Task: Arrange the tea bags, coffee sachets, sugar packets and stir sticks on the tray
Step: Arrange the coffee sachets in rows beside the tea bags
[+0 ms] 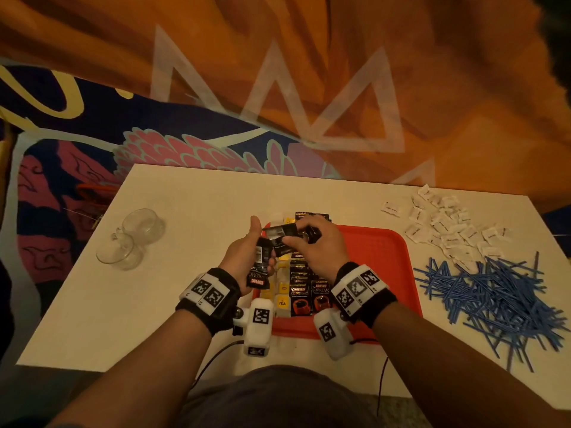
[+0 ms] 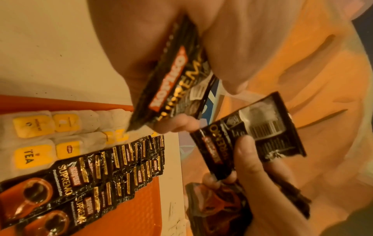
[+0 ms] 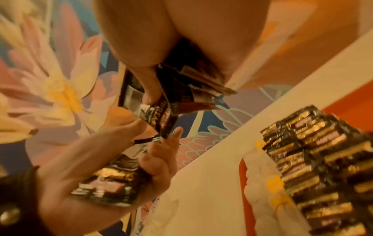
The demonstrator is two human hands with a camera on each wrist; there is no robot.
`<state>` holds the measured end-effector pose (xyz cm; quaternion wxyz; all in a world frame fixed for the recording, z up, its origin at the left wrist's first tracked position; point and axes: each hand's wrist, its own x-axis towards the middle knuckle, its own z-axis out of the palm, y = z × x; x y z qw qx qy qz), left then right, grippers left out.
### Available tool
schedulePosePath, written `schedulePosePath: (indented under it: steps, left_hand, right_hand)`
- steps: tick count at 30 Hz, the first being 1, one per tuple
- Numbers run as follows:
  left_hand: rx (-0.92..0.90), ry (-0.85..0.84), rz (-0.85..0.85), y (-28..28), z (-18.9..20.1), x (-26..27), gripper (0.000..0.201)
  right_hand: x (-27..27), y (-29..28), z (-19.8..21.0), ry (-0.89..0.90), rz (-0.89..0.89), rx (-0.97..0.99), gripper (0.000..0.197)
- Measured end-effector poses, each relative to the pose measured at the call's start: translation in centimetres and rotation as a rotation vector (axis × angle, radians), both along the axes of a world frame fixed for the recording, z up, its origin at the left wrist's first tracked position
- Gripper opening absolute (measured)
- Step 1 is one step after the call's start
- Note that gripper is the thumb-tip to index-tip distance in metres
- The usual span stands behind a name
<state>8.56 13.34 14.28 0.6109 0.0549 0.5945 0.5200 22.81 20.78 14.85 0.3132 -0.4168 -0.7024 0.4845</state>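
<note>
A red tray [image 1: 381,251] lies in the middle of the white table. On its left part stand rows of yellow-tagged tea bags [image 2: 34,127] and overlapping black coffee sachets [image 2: 101,167]. Above the tray my left hand [image 1: 261,247] grips a stack of coffee sachets [image 1: 259,268] upright. My right hand [image 1: 296,234] pinches a single coffee sachet [image 2: 252,127] by its end, next to the stack, and keeps more sachets [image 3: 197,89] in its palm. White sugar packets [image 1: 448,227] and blue stir sticks [image 1: 494,298] lie in loose heaps on the table, right of the tray.
Two clear glass cups [image 1: 133,239] stand on the table's left side. The right half of the tray is bare red plastic. Patterned and orange cloth lies beyond the table's far edge [image 1: 278,174]. Cables hang near the front edge.
</note>
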Motion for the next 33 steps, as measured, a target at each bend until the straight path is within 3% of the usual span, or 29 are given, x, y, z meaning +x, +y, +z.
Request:
schedulePosePath:
  steps: [5,10,14,16,19,22,28,33]
  left_hand:
    - [-0.046,-0.212,-0.11,0.1,0.2,-0.5,0.049]
    - [-0.008,-0.274,-0.105,-0.1,0.7,-0.6,0.038]
    - [0.049,-0.208,-0.035,-0.2,0.7,-0.7,0.043]
    - [0.067,-0.095,0.059,-0.2,0.4,-0.7,0.039]
    - [0.085,0.03,0.088,-0.2,0.4,-0.3,0.027]
    - [0.105,0.102,0.066,-0.1,0.5,0.1,0.027]
    - [0.169,0.13,-0.004,0.0,0.7,1.2,0.026]
    - [0.15,-0.057,0.081,0.2,1.0,1.5,0.021]
  right_hand:
    - [0.8,0.2,-0.3,0.006,0.099,0.314,0.017]
    - [1.4,0.0,-1.1,-0.002,0.158,0.365,0.028]
    - [2.0,-0.1,-1.5,-0.071,0.151,0.153,0.045]
    - [2.0,-0.3,-1.1,0.054,0.084,-0.089,0.041]
    - [1.3,-0.9,-0.3,0.296,-0.075,-0.542,0.017]
    - [0.7,-0.6,-0.2,0.374,-0.076,-0.762,0.034]
    - [0.2,-0.8,-0.2,0.424,0.103,-0.838,0.053]
    - [0.1,-0.9,0.3,0.453,0.01,-0.783,0.031]
